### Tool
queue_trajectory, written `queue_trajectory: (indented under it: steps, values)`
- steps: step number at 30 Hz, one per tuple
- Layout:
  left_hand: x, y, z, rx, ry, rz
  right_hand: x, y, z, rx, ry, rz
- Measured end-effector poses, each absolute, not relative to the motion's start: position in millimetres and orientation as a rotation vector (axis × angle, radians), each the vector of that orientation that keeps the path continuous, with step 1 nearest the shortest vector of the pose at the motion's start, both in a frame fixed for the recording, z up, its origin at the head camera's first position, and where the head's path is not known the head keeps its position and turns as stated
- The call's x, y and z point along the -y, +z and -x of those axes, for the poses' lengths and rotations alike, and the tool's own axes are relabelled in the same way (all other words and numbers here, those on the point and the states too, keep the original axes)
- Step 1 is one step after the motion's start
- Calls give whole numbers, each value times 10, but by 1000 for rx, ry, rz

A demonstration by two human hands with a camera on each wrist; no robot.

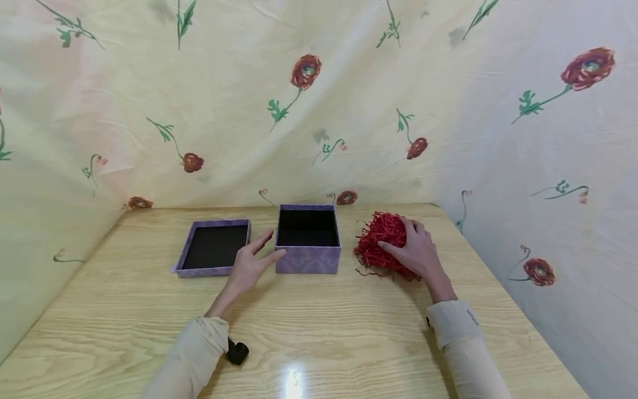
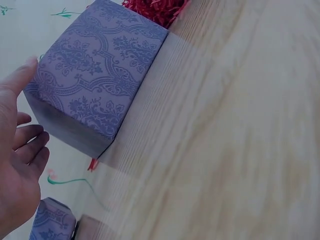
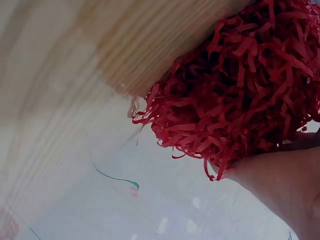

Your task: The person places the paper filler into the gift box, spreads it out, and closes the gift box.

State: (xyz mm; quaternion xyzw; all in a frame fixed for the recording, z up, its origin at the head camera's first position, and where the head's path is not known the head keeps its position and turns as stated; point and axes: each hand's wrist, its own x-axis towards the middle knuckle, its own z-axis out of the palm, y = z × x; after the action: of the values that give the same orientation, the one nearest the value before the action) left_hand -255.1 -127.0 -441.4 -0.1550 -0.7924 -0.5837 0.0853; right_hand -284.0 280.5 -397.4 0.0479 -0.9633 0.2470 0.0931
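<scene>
We see a puffy heap of red paper strips on the table, right under the fingers of the right hand. The thumb lies across it and the fingers bend over its right side, so they grip it between them. We think it is very light, soft and springy; it won't break, but loose strips could slip out. We would hold it low on both sides and squeeze gently. Well left of those fingers sits an open purple box. The left hand is just beside it, thumb and fingers spread, pinching nothing; we can't tell if they touch it. Left of these fingers lies a purple lid.
</scene>
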Motion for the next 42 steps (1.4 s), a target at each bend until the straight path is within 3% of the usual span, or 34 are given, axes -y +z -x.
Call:
queue_trajectory:
  steps: [42]
  values:
    - [1183,-4407,2581,2301,-1709,462,-2860,-4009,2984,3061,642,-131]
